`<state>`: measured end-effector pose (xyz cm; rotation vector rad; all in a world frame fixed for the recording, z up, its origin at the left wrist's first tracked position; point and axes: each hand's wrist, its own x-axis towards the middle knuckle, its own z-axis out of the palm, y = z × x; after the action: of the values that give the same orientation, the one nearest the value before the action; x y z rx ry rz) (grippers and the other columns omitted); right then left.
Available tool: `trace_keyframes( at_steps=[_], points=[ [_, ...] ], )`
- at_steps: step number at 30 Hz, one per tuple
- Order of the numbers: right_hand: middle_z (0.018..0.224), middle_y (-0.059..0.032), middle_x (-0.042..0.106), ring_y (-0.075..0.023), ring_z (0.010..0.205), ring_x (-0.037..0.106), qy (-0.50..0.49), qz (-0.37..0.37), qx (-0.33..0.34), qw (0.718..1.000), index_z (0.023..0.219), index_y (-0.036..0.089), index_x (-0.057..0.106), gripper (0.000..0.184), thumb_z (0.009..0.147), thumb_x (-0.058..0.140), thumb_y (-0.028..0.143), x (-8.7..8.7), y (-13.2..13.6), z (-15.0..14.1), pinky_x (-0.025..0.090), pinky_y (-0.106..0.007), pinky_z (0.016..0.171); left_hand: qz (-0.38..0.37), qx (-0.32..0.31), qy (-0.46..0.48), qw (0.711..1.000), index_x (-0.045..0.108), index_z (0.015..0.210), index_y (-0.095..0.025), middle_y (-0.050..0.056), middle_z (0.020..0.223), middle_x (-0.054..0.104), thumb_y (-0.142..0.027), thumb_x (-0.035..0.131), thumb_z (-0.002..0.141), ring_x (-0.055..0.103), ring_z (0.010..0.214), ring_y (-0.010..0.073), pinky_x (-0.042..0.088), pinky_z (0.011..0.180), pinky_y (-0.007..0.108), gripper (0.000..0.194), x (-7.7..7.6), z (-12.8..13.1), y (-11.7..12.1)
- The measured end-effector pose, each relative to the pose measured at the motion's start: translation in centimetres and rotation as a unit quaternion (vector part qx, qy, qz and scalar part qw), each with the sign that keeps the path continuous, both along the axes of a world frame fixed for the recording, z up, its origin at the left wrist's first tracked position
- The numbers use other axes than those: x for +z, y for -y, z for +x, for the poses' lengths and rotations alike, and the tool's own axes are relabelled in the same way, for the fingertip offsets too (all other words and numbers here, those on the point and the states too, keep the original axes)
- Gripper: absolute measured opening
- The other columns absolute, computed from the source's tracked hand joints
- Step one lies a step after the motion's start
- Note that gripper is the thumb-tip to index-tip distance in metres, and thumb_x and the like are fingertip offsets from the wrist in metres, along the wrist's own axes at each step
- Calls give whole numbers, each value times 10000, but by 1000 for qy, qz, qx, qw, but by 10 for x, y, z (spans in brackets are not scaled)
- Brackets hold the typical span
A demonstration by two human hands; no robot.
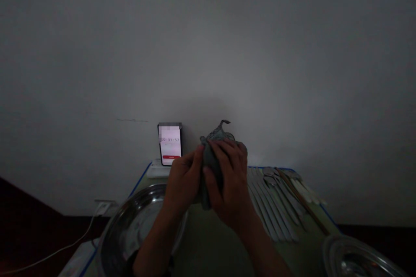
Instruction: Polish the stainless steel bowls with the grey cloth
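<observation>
Both my hands are raised together over the middle of a small table (208,246). My left hand (183,181) and my right hand (229,181) are closed round a grey cloth (211,162) bunched between them. A corner of the cloth sticks up above my fingers. Whether something is wrapped inside the cloth is hidden. The scene is dim.
A large steel bowl (130,225) sits at the left under my left forearm. A row of cutlery (276,199), with spoons and chopsticks, lies at the right. Another steel bowl (354,257) is at the bottom right. A lit phone (170,144) leans on the wall behind; a white cable (58,251) trails left.
</observation>
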<state>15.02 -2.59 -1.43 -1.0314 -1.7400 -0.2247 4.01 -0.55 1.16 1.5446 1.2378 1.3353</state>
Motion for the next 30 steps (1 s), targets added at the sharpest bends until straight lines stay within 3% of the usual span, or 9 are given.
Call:
trace_keyframes(
  at_steps=[3,7,12,15,18,22,27,30],
  points=[
    [1271,-97,510,-225,1239,412,-50,10,29,998,1288,192,432,406,889,461,268,-3,-8,15,315,-481,1065,-21,-10,-6,1000,546,548,-162,-22,507,513,-530,460,819,436,520,110,363,489,209,465,0,-1,1],
    [1144,-88,577,-213,1082,525,-206,-8,19,978,1176,203,506,306,918,394,322,-11,-23,33,426,-441,929,-53,-19,15,998,487,496,-173,-36,449,444,-623,475,782,373,435,91,281,406,208,534,-2,-1,2],
    [1110,-87,590,-217,1070,531,-317,-85,-21,944,1124,194,532,348,931,338,409,-13,-26,30,408,-461,940,-45,5,47,998,436,486,-191,-45,426,408,-659,481,766,353,399,91,244,370,216,547,-10,4,2],
    [1247,-109,516,-226,1184,463,-280,-59,-30,958,1227,202,467,365,940,311,363,-9,-19,20,350,-500,1011,-20,27,50,998,396,478,-194,-53,436,359,-653,462,783,313,415,85,232,374,214,555,-12,7,3],
    [1328,-122,443,-235,1262,384,-170,-11,-44,984,1292,194,414,382,928,355,294,-4,-7,8,317,-509,1048,-24,22,51,998,396,479,-192,-56,445,348,-631,452,798,298,428,83,240,383,212,546,-9,7,4],
    [1287,-116,486,-261,1274,364,-50,34,-52,997,1280,178,421,395,886,420,213,-2,2,-5,257,-552,1077,-14,-3,36,999,498,515,-173,-43,500,449,-526,483,817,372,486,92,329,455,202,465,-1,4,5],
    [1209,-81,552,-253,1212,450,-74,87,-13,993,1241,214,443,382,859,439,221,-5,-4,-2,303,-540,1054,-19,-19,32,999,501,503,-170,-38,487,453,-510,511,792,383,482,94,326,452,204,447,3,1,5],
    [1226,-88,529,-245,1190,470,-136,68,-5,988,1235,223,454,363,875,422,242,-5,-10,12,358,-523,1016,-44,-31,60,997,472,499,-176,-45,456,402,-566,506,784,338,435,83,270,402,203,484,-1,1,4]
  ],
)
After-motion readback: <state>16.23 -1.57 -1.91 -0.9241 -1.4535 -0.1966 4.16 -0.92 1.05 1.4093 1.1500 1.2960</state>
